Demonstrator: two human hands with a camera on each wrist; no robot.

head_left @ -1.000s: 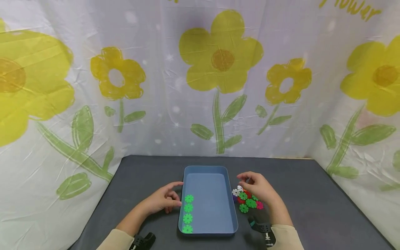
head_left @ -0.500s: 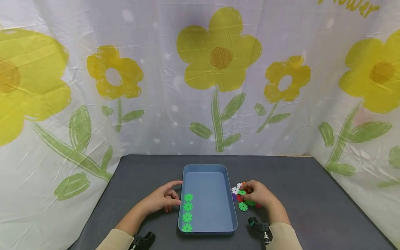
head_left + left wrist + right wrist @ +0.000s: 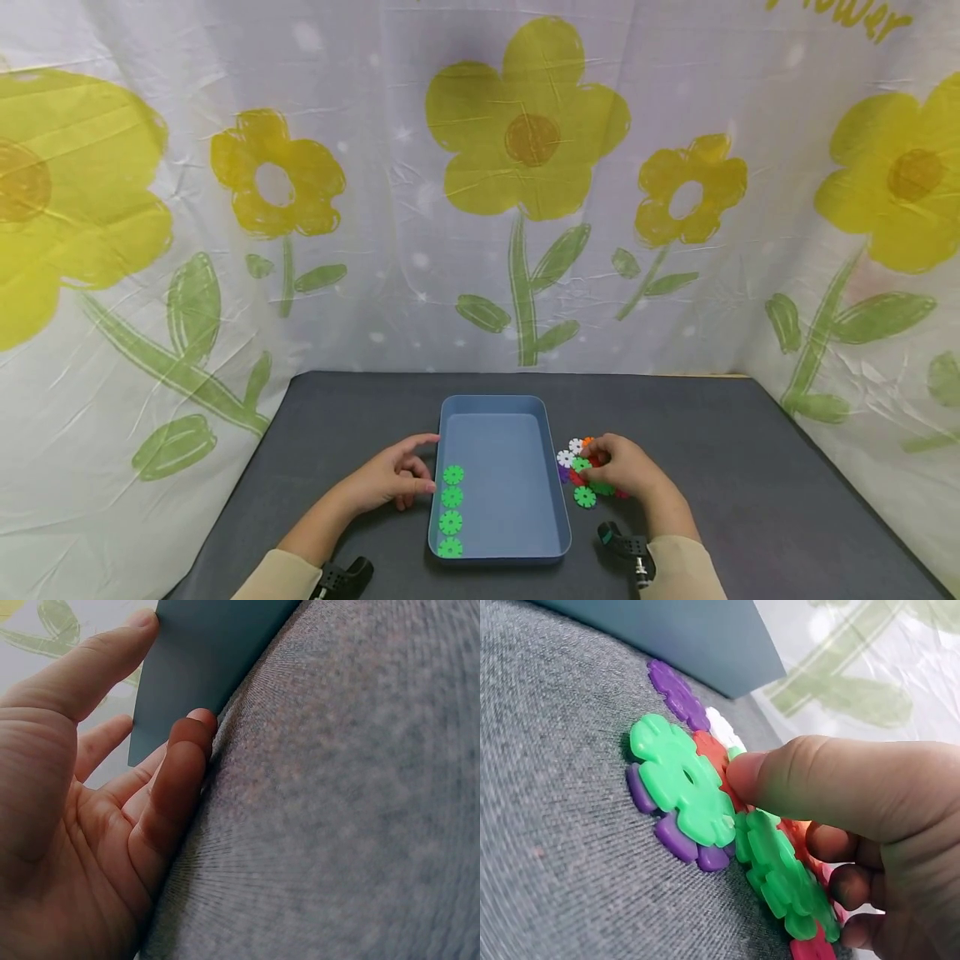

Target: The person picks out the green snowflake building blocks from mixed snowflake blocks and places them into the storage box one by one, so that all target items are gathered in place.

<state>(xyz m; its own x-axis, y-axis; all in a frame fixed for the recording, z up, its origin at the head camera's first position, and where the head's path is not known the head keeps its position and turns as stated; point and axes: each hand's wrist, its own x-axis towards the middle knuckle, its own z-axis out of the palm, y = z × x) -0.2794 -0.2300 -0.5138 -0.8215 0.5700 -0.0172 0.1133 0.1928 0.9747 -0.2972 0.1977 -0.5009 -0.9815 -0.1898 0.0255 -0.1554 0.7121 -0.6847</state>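
Note:
A shallow blue tray (image 3: 498, 546) lies in front of me, with several green flower-shaped discs (image 3: 452, 497) in a column along its left side. My left hand (image 3: 393, 475) rests at the tray's left wall, thumb and index fingertips touching it, the other fingers loosely bent. To the right of the tray lies a loose heap of interlocking plastic discs. My right hand (image 3: 622, 467) reaches into it, thumb and index finger pinching a green disc (image 3: 581, 464). In the right wrist view the thumb (image 3: 750, 776) covers part of that disc, and the index fingertip is hidden.
Around the right fingers lie white (image 3: 565, 458), purple (image 3: 676, 694), red (image 3: 711, 750) and more green discs (image 3: 686, 780), some overlapping. A dark grey cloth (image 3: 360, 408) covers the table. A flower-printed curtain (image 3: 405, 275) encloses the back and sides.
My right hand has come down from above the heap onto a green disc, and over the last half second has stayed nearly still. The left hand keeps its place at the tray.

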